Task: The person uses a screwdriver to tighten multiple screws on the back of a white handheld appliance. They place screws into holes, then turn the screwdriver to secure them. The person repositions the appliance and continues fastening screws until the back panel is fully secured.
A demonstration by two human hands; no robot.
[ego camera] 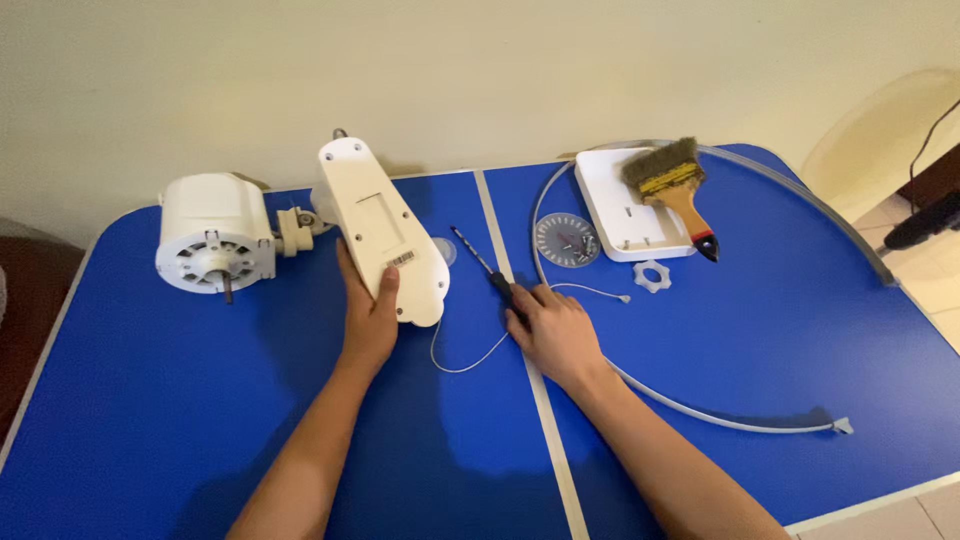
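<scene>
My left hand grips the lower end of a long white plastic housing, which is tilted up off the blue table. A white fan motor lies to its left, joined to the housing by a small neck piece. My right hand rests on the table over the black handle of a screwdriver, whose metal shaft points up and left. A thin white wire loops between the two hands.
A paintbrush lies on a white square plate at the back. Beside them sit a round grey dial disc and a small white nut. A large thin ring curves across the right half.
</scene>
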